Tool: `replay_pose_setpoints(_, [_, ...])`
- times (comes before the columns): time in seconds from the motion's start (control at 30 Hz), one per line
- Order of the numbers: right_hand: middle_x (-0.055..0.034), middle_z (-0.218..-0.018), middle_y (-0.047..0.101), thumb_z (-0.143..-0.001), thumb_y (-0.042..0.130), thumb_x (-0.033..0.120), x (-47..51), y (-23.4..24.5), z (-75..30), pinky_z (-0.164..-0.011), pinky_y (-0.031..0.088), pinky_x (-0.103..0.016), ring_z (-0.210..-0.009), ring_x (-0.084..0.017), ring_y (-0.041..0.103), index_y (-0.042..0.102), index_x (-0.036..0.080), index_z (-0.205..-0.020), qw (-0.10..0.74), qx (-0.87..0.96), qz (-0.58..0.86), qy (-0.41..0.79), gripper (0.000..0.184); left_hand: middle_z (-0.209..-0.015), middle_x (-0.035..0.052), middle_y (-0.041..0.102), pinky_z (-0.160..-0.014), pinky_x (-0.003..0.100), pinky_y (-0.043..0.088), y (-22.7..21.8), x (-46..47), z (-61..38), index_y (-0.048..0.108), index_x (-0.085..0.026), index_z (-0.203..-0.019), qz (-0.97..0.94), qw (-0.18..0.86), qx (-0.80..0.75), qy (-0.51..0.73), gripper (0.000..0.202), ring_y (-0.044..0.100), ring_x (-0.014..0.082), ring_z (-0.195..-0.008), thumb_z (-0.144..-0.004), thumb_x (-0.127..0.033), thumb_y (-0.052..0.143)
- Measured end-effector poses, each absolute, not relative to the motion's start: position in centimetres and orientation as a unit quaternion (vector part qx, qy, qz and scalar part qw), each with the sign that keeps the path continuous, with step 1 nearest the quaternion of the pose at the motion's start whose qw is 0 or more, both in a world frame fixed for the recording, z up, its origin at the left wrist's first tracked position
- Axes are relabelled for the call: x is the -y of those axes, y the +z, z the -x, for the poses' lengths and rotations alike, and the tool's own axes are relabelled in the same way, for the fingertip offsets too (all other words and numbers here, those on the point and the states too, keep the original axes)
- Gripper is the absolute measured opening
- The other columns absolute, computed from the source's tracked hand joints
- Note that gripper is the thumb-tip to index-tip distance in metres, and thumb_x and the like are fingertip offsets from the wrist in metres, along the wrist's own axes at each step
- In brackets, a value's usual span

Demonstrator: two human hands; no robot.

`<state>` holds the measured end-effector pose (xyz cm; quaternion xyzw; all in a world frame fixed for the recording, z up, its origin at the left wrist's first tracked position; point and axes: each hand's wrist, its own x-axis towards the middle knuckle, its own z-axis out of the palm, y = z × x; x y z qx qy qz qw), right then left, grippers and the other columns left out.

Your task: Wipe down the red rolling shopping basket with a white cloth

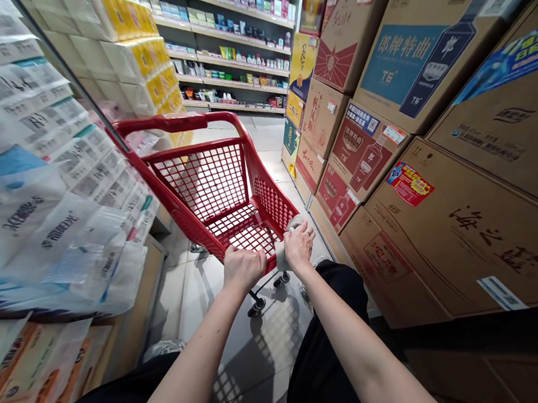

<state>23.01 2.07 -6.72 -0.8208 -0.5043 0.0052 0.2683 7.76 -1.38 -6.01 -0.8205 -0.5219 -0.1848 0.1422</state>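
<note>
A red plastic shopping cart (224, 186) with a grid-walled basket stands in front of me; no goods show inside it. My left hand (243, 268) is closed round the near edge of the cart, knuckles up. My right hand (299, 243) presses a light grey cloth (281, 256) onto the cart's near right corner, its fingers curled over the cloth. Part of the cloth sticks out beyond the fingers and on the left of the palm. Below the hands, black caster wheels (257, 307) rest on the tiled floor.
Stacked cardboard cartons (473, 224) line the right side closely. Plastic-wrapped paper packs (67, 209) and yellow-and-white packs (141, 57) are piled on the left. Shelves (241, 62) with small boxes and bottles cross the back. A thin metal pole (74, 80) rises from the cart's left side.
</note>
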Motion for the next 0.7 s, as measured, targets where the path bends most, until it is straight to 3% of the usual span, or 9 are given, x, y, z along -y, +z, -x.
replay_pose_setpoints(0.17, [-0.0233,-0.114,0.056,-0.088,0.044,0.021,-3.4,-5.0,-24.8,-0.074,0.050,-0.032,-0.088,-0.024,0.065,0.047,0.005,-0.119,0.178,0.493,0.845,0.106,0.035,-0.055,0.0071,0.064,-0.073,0.040,0.031,-5.7,1.9,-7.4,0.057,-0.017,-0.048,0.832,0.111,0.508,-0.191,0.050,0.052,0.0155,-0.052,-0.091,-0.028,0.033])
replay_pose_setpoints(0.27, [-0.0205,-0.106,0.061,-0.092,0.038,0.016,-5.1,-4.0,-26.6,-0.078,0.049,-0.033,-0.093,-0.024,0.065,0.052,0.007,-0.112,0.100,0.537,0.830,0.114,0.027,-0.055,0.0060,0.063,-0.074,0.039,0.031,-5.6,2.2,-7.5,0.057,-0.017,-0.050,0.837,0.104,0.502,-0.192,0.049,0.053,0.0157,-0.053,-0.091,-0.028,0.033])
replay_pose_setpoints(0.37, [-0.0171,-0.099,0.065,-0.095,0.037,0.023,-6.3,-3.7,-27.9,-0.081,0.048,-0.032,-0.095,-0.023,0.065,0.055,0.010,-0.109,0.069,0.593,0.797,0.090,0.026,-0.056,0.0054,0.064,-0.074,0.039,0.031,-5.7,2.2,-7.9,0.058,-0.017,-0.052,0.839,0.108,0.499,-0.191,0.046,0.055,0.0163,-0.055,-0.090,-0.027,0.034])
replay_pose_setpoints(0.53, [-0.0164,-0.108,0.059,-0.096,0.035,0.045,-6.6,-3.5,-28.8,-0.074,0.049,-0.030,-0.087,-0.021,0.065,0.054,0.014,-0.111,0.084,0.640,0.763,-0.002,0.039,-0.056,0.0049,0.064,-0.075,0.039,0.032,-6.3,1.9,-8.4,0.058,-0.017,-0.053,0.837,0.115,0.496,-0.201,0.045,0.055,0.0160,-0.055,-0.090,-0.027,0.035])
replay_pose_setpoints(0.63, [-0.0176,-0.120,0.049,-0.094,0.035,0.050,-6.3,-3.1,-28.3,-0.069,0.049,-0.029,-0.087,-0.021,0.063,0.041,0.017,-0.128,0.150,0.628,0.762,-0.051,0.048,-0.055,0.0048,0.064,-0.075,0.039,0.032,-6.5,1.8,-8.4,0.058,-0.017,-0.053,0.837,0.120,0.492,-0.208,0.045,0.054,0.0153,-0.054,-0.090,-0.026,0.034])
replay_pose_setpoints(0.7, [-0.0167,-0.123,0.046,-0.095,0.035,0.049,-6.0,-3.0,-27.9,-0.069,0.049,-0.029,-0.091,-0.021,0.061,0.039,0.019,-0.130,0.178,0.646,0.740,-0.060,0.047,-0.055,0.0047,0.064,-0.075,0.039,0.033,-6.6,1.6,-8.3,0.057,-0.017,-0.052,0.837,0.123,0.491,-0.209,0.045,0.054,0.0152,-0.054,-0.090,-0.026,0.034])
